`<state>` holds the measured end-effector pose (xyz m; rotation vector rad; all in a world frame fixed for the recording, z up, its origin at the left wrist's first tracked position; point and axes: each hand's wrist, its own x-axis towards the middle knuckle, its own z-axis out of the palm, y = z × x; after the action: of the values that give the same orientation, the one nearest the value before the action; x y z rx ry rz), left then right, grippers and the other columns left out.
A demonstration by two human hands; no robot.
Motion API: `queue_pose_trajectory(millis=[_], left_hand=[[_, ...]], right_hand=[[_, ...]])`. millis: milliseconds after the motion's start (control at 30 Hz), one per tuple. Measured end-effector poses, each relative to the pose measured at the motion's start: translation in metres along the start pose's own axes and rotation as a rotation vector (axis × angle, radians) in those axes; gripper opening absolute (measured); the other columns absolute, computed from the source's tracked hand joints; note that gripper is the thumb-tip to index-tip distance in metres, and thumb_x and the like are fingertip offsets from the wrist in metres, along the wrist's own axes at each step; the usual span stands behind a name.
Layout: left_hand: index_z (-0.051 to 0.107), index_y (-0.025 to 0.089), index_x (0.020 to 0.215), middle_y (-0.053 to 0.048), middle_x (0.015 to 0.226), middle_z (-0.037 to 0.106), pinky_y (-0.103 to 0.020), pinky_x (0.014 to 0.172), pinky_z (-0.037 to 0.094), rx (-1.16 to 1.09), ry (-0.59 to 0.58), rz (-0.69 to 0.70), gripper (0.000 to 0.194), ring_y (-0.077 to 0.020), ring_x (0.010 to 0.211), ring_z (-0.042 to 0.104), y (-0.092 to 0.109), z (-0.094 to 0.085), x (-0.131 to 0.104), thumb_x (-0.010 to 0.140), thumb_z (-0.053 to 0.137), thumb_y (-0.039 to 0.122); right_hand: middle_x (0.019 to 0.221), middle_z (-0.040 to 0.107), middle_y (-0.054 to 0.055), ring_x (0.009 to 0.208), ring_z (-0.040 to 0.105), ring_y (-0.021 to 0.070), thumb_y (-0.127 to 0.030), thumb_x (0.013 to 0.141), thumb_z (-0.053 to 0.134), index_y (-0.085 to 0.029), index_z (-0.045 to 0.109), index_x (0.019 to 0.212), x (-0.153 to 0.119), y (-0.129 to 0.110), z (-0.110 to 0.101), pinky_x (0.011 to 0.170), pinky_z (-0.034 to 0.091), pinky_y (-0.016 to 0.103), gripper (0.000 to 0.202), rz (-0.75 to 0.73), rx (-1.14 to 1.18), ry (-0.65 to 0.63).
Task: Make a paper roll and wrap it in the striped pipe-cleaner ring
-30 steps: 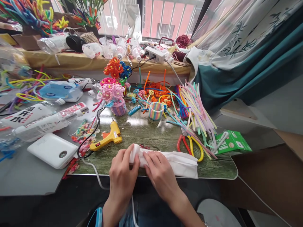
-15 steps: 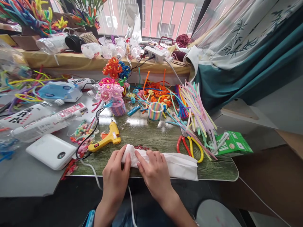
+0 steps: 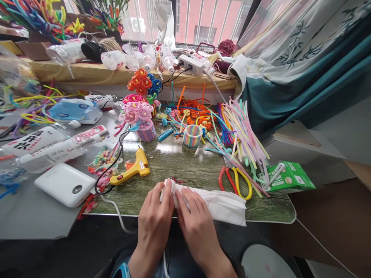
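Observation:
A folded strip of white tissue (image 3: 223, 205) lies along the front edge of the green table, its right end loose and flat. My left hand (image 3: 155, 216) closes round the bunched left end, fingers on top of it. Right beside it, my right hand (image 3: 195, 220) grips the same strip with fingertips bent over it; both thumbs are mostly hidden. Left of my hands rests a yellow hot glue gun (image 3: 131, 170). Scissors with red and yellow handles (image 3: 236, 181) lie just behind the tissue's right part.
A striped cup (image 3: 192, 136) and a pot of pink pipe-cleaner flowers (image 3: 138, 116) stand farther back. Pipe cleaners (image 3: 246, 135) are heaped at right, near a green packet (image 3: 291, 175). A white power bank (image 3: 65, 184) and plastic bottles (image 3: 62, 152) lie left.
My left hand has shifted right along the tissue, close against my right hand. The tissue's left end is now more bunched and shorter. The view has moved slightly.

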<state>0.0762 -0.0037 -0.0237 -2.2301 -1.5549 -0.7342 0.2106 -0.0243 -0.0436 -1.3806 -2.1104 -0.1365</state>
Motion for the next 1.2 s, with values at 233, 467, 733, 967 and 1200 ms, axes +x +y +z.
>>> queue_pose_trajectory(millis=[233,467,733,967,1200], left_hand=[[0.064,0.017,0.122,-0.011,0.118,0.069,-0.031,0.086,0.058,-0.28,-0.052,-0.18,0.029,-0.0205,0.105,0.069,0.0,-0.003,0.005,0.1,0.046,0.025],[0.072,0.024,0.111,-0.004,0.111,0.074,-0.025,0.068,0.058,-0.271,-0.084,-0.269,0.024,-0.0175,0.085,0.074,-0.001,-0.01,0.013,0.096,0.054,0.028],[0.069,0.016,0.117,-0.011,0.11,0.072,-0.033,0.077,0.054,0.033,-0.077,-0.111,0.033,-0.0219,0.086,0.068,-0.002,-0.008,0.024,0.1,0.041,0.024],[0.064,0.009,0.122,-0.012,0.109,0.071,-0.034,0.081,0.049,0.04,0.028,-0.043,0.03,-0.0229,0.09,0.065,-0.001,-0.003,0.021,0.097,0.048,0.016],[0.064,0.01,0.121,-0.012,0.111,0.07,-0.035,0.084,0.049,-0.015,0.025,-0.093,0.029,-0.0232,0.092,0.064,-0.002,0.001,0.02,0.097,0.049,0.019]], right_hand=[[0.138,0.062,0.008,0.136,0.048,0.0266,-0.009,0.099,0.04,-0.01,0.055,0.137,-0.01,0.012,-0.013,0.117,0.034,0.053,0.041,-0.012,0.063,-0.026],[0.132,0.066,0.01,0.13,0.055,0.0208,0.001,0.093,0.035,-0.013,0.056,0.137,-0.01,0.016,-0.004,0.11,0.047,0.046,0.05,0.015,0.178,0.039],[0.136,0.062,0.016,0.132,0.052,0.0244,-0.007,0.096,0.04,-0.008,0.055,0.138,0.012,0.004,0.005,0.108,0.049,0.046,0.044,-0.036,0.136,-0.006],[0.125,0.065,0.015,0.113,0.06,0.0245,-0.005,0.098,0.031,-0.013,0.05,0.142,0.006,0.015,-0.002,0.094,0.053,0.042,0.048,0.188,0.084,0.041],[0.097,0.067,0.01,0.085,0.057,0.0246,-0.018,0.102,0.043,-0.018,0.057,0.135,0.017,0.027,-0.003,0.074,0.047,0.039,0.036,0.192,-0.078,0.061]])
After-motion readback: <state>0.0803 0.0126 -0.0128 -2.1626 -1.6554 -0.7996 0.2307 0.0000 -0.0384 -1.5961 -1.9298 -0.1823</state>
